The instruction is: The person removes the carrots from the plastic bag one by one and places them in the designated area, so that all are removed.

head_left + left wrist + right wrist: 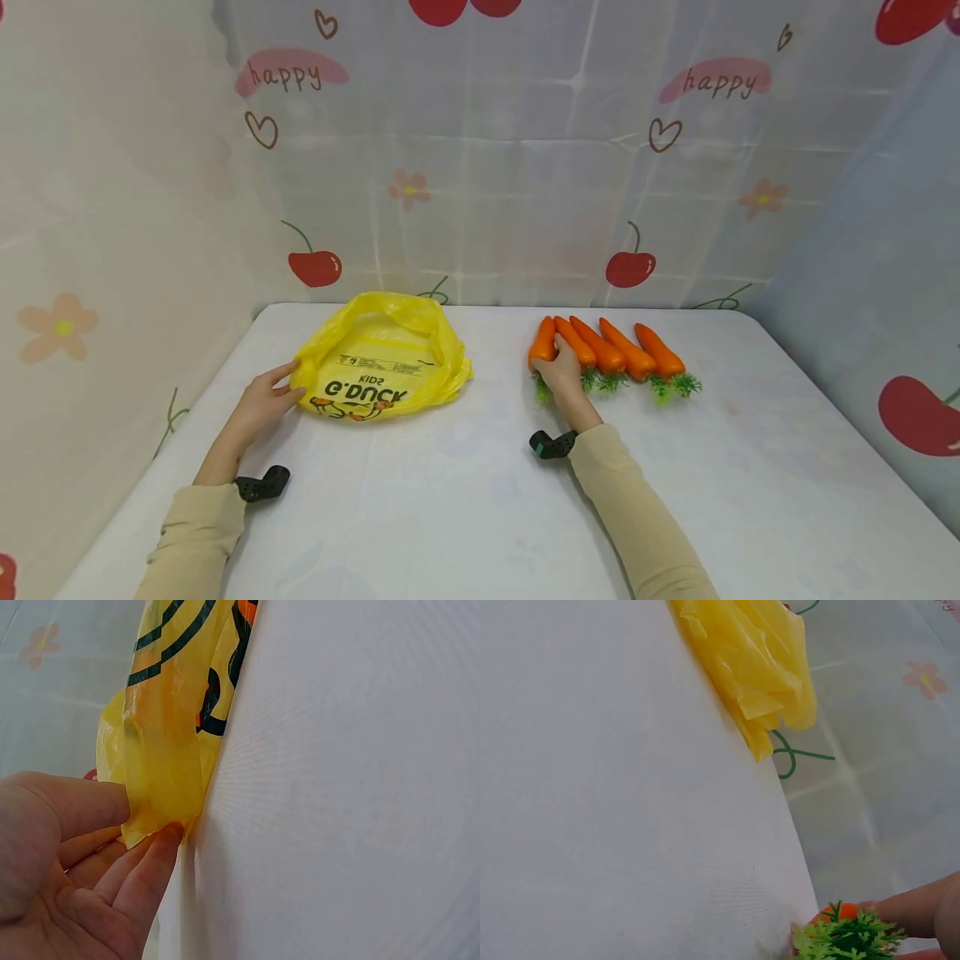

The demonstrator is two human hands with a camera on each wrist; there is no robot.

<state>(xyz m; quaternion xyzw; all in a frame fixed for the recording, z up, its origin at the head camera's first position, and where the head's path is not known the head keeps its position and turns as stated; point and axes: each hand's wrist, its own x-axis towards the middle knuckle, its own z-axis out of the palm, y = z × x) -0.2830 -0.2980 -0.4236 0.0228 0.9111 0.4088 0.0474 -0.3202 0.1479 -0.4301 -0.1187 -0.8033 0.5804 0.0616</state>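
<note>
A yellow plastic bag [378, 358] with printed lettering lies on the table, its mouth spread wide. My left hand [264, 403] pinches the bag's left edge; in the left wrist view the thumb is on one side of the yellow film [165, 772] and the fingers on the other. Several orange carrots with green leafy tops lie in a row at the right. My right hand [566, 375] grips the leftmost carrot [542, 340], thumb and fingers on either side near its leafy end. The right wrist view shows that carrot's green top [847, 935] beside the fingers.
The other carrots [611, 357] lie just right of my right hand, close together. A white cloth covers the table [420, 508]. Behind it hangs a printed curtain [517, 217] with cherries and hearts, and similar cloth stands at both sides.
</note>
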